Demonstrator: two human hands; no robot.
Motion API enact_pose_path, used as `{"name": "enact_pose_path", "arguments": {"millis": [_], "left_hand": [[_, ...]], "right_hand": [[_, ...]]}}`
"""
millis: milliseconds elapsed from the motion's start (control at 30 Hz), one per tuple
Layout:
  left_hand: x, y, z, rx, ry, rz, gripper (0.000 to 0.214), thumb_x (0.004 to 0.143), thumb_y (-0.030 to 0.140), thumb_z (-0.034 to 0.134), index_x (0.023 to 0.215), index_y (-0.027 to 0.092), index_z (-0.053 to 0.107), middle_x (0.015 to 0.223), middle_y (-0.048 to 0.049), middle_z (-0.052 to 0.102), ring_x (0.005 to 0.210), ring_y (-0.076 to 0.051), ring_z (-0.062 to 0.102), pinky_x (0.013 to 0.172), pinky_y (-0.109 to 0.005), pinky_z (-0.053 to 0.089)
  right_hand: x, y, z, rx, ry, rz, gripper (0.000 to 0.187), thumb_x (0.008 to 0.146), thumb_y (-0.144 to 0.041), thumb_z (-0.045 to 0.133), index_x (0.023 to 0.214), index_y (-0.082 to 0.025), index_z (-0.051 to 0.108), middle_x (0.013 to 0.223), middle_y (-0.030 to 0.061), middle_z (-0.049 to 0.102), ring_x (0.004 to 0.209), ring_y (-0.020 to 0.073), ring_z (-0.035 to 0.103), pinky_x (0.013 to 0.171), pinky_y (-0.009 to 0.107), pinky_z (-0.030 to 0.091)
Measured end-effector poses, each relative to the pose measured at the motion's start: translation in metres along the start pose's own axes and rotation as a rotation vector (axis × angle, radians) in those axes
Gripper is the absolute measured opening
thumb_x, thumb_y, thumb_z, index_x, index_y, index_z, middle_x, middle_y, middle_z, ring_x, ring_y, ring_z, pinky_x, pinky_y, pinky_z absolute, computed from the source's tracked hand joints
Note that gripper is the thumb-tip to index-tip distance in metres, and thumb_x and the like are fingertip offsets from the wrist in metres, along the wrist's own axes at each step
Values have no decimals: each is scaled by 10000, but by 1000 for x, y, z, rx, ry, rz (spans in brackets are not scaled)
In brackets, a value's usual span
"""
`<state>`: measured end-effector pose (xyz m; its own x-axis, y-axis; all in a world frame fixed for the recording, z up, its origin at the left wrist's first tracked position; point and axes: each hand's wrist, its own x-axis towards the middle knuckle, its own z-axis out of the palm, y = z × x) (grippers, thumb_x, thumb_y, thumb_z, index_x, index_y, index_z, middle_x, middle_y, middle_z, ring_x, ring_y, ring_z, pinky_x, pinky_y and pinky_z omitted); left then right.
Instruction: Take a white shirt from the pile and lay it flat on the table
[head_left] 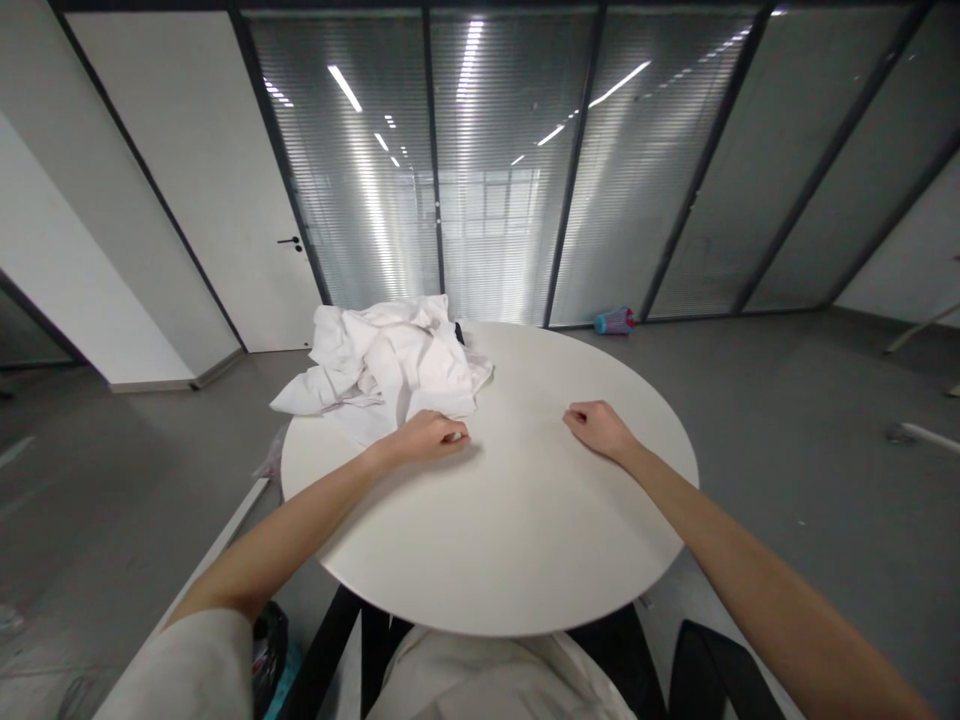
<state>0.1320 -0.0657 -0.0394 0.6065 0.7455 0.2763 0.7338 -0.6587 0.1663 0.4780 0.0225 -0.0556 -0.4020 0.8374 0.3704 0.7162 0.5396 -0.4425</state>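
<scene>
A round white table (pixel 517 540) stands in front of me. A crumpled heap of white cloth (pixel 390 365) lies on its far left part, hanging slightly over the edge. My left hand (pixel 431 438) rests on the tabletop with its fingers curled shut, right at the near edge of the cloth and touching it. My right hand (pixel 598 428) lies on the table further right, fingers curled closed, with nothing in it and apart from the cloth.
A glass partition with blinds (pixel 525 170) runs behind the table. A white door (pixel 225 200) is at the back left. A blue and pink bottle (pixel 615 321) lies on the grey floor by the glass. Dark chair parts (pixel 705 660) show below the table.
</scene>
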Motion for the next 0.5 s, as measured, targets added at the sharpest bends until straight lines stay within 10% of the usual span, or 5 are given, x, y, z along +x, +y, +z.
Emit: {"name": "enact_pose_path", "arguments": {"millis": [500], "left_hand": [[0, -3, -1, 16, -10, -32, 295, 968, 328, 492, 814, 207, 712, 587, 32, 582, 544, -108, 491, 601, -235, 308]], "right_hand": [[1, -2, 0, -3, -13, -24, 284, 758, -348, 426, 516, -240, 324, 489, -18, 335, 516, 138, 366, 560, 297, 257]]}}
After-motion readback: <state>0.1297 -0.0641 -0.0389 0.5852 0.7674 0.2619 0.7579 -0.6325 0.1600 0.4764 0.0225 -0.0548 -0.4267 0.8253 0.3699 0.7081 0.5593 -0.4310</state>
